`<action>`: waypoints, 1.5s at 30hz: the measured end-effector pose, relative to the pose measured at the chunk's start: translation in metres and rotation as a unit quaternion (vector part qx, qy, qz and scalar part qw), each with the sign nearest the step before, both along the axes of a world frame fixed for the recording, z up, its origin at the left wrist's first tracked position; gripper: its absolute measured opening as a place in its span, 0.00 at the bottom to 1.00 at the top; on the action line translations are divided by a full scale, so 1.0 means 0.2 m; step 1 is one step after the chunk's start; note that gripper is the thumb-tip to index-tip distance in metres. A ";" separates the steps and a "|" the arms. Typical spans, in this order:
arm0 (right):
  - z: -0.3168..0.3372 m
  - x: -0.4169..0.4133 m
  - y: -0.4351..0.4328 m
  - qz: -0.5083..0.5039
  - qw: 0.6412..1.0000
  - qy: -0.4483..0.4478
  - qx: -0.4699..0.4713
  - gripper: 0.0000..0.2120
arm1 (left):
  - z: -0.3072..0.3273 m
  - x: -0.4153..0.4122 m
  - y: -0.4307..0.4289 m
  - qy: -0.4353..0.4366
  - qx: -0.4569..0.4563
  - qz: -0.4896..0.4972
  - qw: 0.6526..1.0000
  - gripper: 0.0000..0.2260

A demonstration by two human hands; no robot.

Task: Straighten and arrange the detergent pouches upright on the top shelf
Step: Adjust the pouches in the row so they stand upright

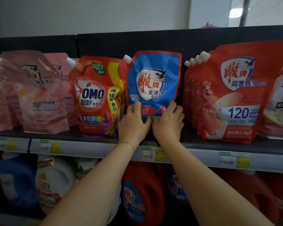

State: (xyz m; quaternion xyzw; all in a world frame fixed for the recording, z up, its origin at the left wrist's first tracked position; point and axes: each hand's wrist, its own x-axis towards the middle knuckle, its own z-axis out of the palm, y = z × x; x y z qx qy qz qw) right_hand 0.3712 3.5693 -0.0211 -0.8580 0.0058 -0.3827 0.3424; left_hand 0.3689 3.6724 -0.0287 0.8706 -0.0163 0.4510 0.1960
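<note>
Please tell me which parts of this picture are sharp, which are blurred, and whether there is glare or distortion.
Head view: the blue pouch and OMO pouch read fairly sharp; the pink pouches at the left edge smear; the shelf rail bows, a wide-angle effect; a bright patch glares top right; the bottles below lie dim and soft.

Dim, flat indoor light; glare patch (235, 13) top right; soft, smeared, bowed edges

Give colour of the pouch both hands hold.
The pouch is blue with a red border and a white cap; head view shows it best.
</note>
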 end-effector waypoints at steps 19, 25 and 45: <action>0.00 -0.01 -0.04 0.159 0.982 0.041 0.090 0.11 | 0.03 0.00 0.05 0.029 -0.030 -0.105 0.994 0.14; 0.03 0.03 -0.05 0.200 0.966 0.105 0.126 0.06 | 0.03 0.04 0.05 0.104 -0.043 -0.171 0.979 0.08; 0.08 -0.02 -0.08 0.234 0.961 0.147 0.021 0.07 | 0.07 -0.06 -0.03 0.131 0.170 -0.073 0.974 0.18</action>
